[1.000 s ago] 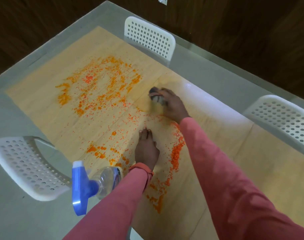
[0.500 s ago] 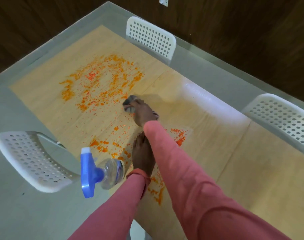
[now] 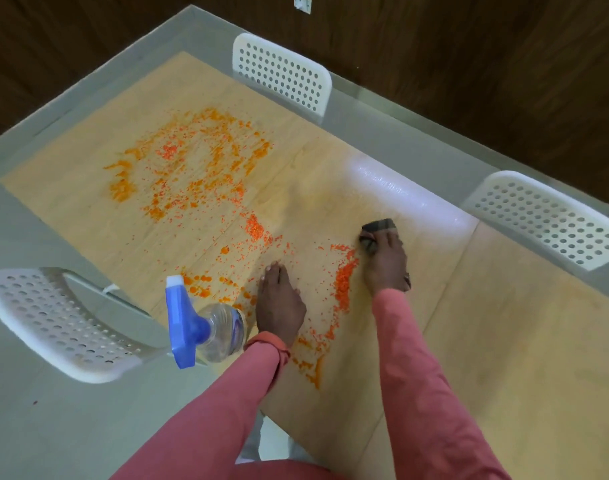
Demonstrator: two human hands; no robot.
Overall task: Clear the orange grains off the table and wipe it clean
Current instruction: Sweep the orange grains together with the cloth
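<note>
orange grains (image 3: 192, 174) lie scattered over the far left of the wooden table (image 3: 503, 341), with a denser ridge (image 3: 342, 282) between the hands. right hand (image 3: 386, 268) presses a dark cloth (image 3: 374, 233) onto the tabletop, fingers curled over it. left hand (image 3: 278, 303) rests flat with straight fingers, holding nothing, just beside a clear spray bottle with a blue trigger (image 3: 206, 327).

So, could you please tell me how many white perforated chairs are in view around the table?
3: one chair at the table's far side, one chair at the right, one chair at the left beside the spray bottle. Others may sit outside the frame.
</note>
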